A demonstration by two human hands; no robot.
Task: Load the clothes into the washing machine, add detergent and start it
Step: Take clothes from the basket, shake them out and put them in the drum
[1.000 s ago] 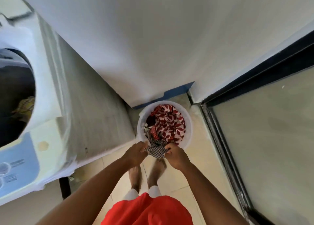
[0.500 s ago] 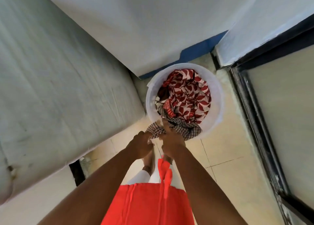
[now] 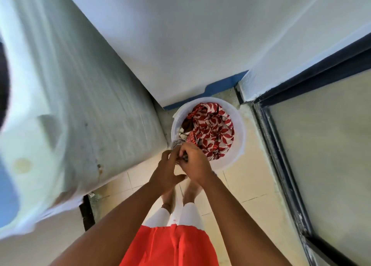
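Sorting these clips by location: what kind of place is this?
Probably a home laundry corner: a white washing machine stands on a tiled floor beside a white bucket of clothes.

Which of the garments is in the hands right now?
The checked cloth, bunched between both hands at the bucket's near rim; the red leaf-print cloth lies untouched inside.
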